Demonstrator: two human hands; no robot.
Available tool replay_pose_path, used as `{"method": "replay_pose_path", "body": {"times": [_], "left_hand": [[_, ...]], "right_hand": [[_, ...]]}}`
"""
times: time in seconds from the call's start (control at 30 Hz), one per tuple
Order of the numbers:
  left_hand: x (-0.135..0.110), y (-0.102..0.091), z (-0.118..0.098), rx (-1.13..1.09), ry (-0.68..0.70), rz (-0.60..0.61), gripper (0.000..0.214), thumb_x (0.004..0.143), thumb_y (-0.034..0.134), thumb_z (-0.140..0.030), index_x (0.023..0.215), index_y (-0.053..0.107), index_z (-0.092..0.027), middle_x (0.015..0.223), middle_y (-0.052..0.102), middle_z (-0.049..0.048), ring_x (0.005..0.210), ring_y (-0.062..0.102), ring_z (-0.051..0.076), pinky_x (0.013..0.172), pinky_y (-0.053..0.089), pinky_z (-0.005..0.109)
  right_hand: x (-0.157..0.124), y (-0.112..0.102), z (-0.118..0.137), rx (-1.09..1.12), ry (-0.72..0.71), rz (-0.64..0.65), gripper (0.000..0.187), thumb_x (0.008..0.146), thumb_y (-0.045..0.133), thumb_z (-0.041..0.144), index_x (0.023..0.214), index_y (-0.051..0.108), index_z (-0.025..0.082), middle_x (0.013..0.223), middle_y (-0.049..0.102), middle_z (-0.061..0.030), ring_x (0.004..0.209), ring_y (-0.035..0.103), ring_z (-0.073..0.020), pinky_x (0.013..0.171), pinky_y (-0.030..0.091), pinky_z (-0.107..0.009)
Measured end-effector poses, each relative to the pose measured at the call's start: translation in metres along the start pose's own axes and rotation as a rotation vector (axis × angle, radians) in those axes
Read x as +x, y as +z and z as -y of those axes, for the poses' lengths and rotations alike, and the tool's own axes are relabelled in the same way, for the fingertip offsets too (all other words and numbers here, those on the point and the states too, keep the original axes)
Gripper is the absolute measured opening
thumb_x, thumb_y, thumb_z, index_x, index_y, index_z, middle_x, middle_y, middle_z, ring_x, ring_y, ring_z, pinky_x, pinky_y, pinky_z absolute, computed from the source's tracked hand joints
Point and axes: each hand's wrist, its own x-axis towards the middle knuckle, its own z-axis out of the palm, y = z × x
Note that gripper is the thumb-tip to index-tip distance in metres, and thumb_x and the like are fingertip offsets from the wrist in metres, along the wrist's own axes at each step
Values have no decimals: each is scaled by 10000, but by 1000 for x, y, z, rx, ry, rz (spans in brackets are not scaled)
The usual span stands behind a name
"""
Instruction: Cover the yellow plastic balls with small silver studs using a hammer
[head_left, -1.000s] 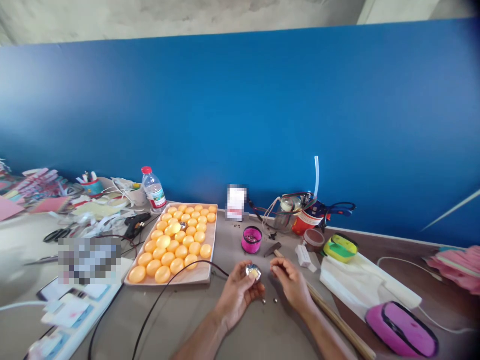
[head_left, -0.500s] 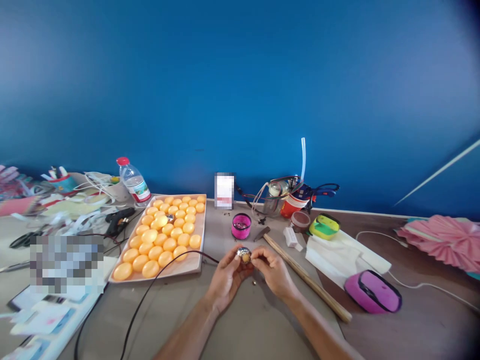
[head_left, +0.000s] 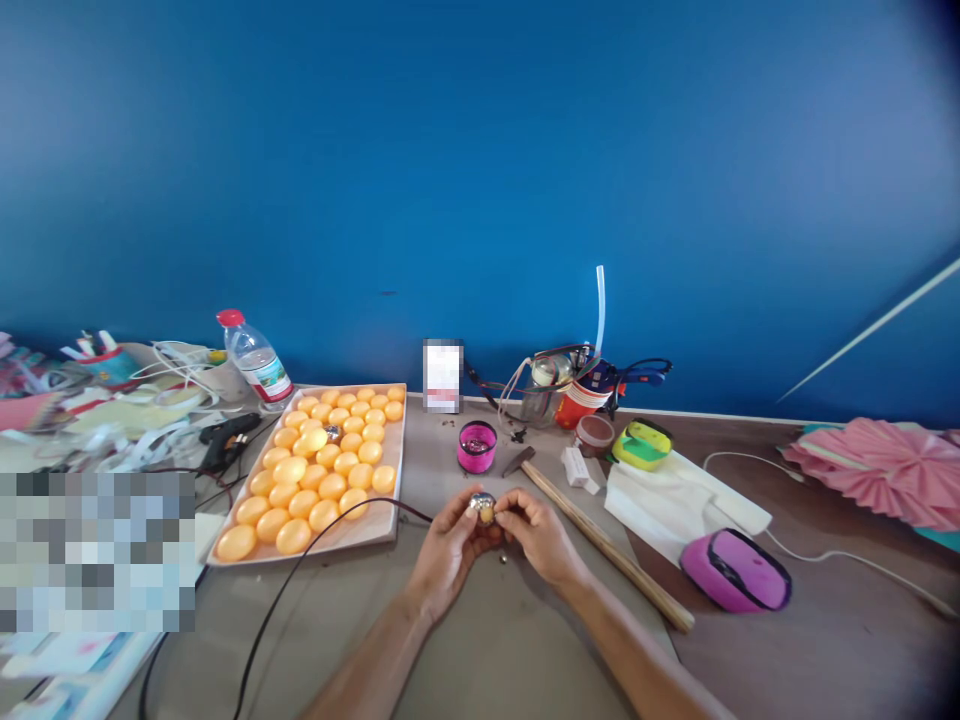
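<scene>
Between my hands, above the table, is a small ball (head_left: 482,507) covered in shiny silver pieces, with an orange patch showing on its near side. My left hand (head_left: 454,535) is closed around its left side. The fingertips of my right hand (head_left: 536,532) are pinched together at its right edge; whether a tiny piece is between them is too small to tell. A small shiny bit (head_left: 503,560) lies on the table just below my hands. Beyond them stands a round magenta container (head_left: 477,447) with small shiny pieces inside.
A white tray (head_left: 399,470) of orange balls stands to the left, with a black cable (head_left: 292,570) crossing its corner. To the right lie a wooden-handled hammer (head_left: 607,545), white paper (head_left: 652,510) and a magenta case (head_left: 735,570). A bottle (head_left: 259,365) stands behind the tray.
The whole view has shifted slightly, so things sit a little further left and up. Both hands stay on the ball, with the right fingertips still at its edge.
</scene>
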Motion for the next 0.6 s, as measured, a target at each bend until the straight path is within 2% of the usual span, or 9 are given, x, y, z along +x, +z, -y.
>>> {"method": "replay_pose_path", "body": {"times": [0.27,0.6], "left_hand": [[1,0,2,45,32,-15,410,694,716,-296,1069,609,-170,893,632,56,712,602,151,748,466,332],[4,-7,7,130,68,-26,405,700,701,-314,1075,621,-183,934,624,54,739,585,149,766,465,341]], "right_hand": [[0,-1,-1,54,45,8,152,688,583,321,697,528,180,534,475,55,498,402,-89,476,320,-212],[-4,-7,8,165,146,126,196,686,628,340,659,530,172,527,463,51,521,395,-90,502,307,-219]]}}
